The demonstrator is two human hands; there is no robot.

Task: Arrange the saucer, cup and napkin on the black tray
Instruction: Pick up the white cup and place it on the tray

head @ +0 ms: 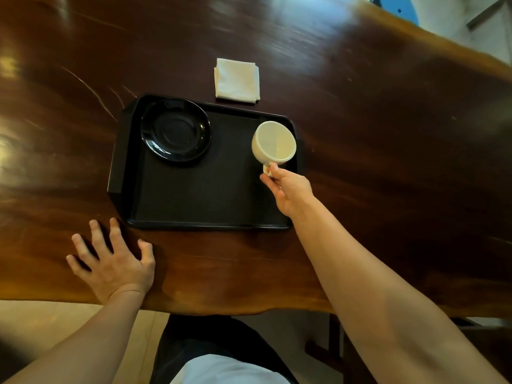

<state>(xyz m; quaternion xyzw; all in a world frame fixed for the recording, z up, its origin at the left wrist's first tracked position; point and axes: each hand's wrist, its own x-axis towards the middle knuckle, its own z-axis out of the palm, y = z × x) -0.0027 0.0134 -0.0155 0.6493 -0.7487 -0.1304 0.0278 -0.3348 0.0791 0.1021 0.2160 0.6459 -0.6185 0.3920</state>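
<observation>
A black tray (pixel 199 189) sits on a shiny dark brown wooden surface (pixel 388 134). A black saucer (pixel 175 130) lies in the tray's far left corner. It is round and glossy, and it is empty.

The right hand (pixel 288 191) reaches out over the right side of the tray. Its fingers are pinched closed on the little handle of a cream cup (pixel 273 142). The cup is near the tray's far right corner, with its open mouth facing up (nothing can be seen inside it). It may be sitting on the tray or held just above it; from this high view I cannot tell which. The cup and the saucer are well apart, with bare tray between them.

A white napkin (pixel 237 80), folded into a square, lies on the surface just past the far edge of the tray. It is not on the tray.

The left hand (pixel 113 261) rests flat on the surface near the tray's near left corner. Its fingers are spread wide and it holds nothing. It does not touch the tray.
</observation>
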